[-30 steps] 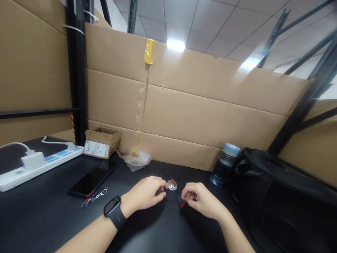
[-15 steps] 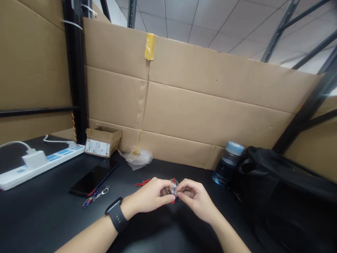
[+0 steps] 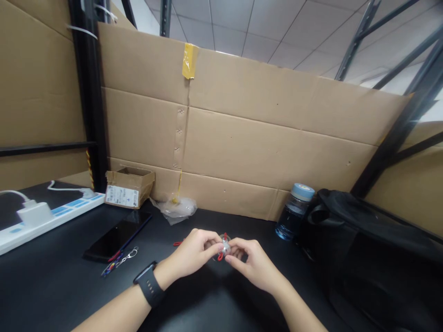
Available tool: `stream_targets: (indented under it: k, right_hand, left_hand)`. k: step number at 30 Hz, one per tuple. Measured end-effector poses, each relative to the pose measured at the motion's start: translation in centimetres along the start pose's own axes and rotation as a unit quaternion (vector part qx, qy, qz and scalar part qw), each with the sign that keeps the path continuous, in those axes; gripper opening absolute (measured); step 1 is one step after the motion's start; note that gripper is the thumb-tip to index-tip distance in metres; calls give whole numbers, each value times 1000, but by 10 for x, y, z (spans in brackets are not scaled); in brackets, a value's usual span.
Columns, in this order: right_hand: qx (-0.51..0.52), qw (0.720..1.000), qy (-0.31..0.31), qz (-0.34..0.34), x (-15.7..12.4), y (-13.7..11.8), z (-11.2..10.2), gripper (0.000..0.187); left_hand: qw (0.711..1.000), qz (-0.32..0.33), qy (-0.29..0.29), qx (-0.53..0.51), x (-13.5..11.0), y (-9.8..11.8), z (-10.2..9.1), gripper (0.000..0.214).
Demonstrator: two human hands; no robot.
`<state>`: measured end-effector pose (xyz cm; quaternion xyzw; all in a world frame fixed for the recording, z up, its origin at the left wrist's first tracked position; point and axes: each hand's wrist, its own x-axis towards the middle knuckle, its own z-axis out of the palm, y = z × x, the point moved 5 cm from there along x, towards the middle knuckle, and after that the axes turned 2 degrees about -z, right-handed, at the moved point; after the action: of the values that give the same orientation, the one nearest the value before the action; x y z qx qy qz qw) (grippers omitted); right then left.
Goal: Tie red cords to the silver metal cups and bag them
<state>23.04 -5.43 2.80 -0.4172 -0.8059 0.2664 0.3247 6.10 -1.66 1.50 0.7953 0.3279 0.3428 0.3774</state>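
A small round silvery object with red cord loops (image 3: 225,248) is held up between both hands, above the black table (image 3: 207,313). My left hand (image 3: 194,252) grips its left side, thumb and fingers closed. My right hand (image 3: 252,262) has its fingers curled at the right side, thumb and fingertips against the object. One red loop stands out at the top and another hangs below; the fingers cover part of the rest. Beside my left hand a piece of red cord (image 3: 177,243) is partly hidden by it. A black watch (image 3: 149,282) is on my left wrist.
At left lie a phone (image 3: 117,235), a keychain with clasp (image 3: 119,262) and a white power strip (image 3: 62,216). Behind them stand a small cardboard box (image 3: 129,189) and a plastic bag (image 3: 178,210). A water bottle (image 3: 294,213) and black bag (image 3: 377,258) are at right.
The view has shifted slightly, so everything sits a little further left. The silvery object has turned in my fingers, showing more of its face and the lower red loop.
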Motion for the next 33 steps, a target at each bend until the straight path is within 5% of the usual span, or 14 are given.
stream_targets:
  k: [16, 33]
  right_hand:
    - [-65, 996, 27, -49, -1, -6, -7, 8]
    - [-73, 997, -26, -17, 0, -4, -2, 31]
  left_hand:
    - [996, -28, -21, -78, 2, -7, 6, 33]
    - [996, 13, -38, -77, -2, -1, 9, 14]
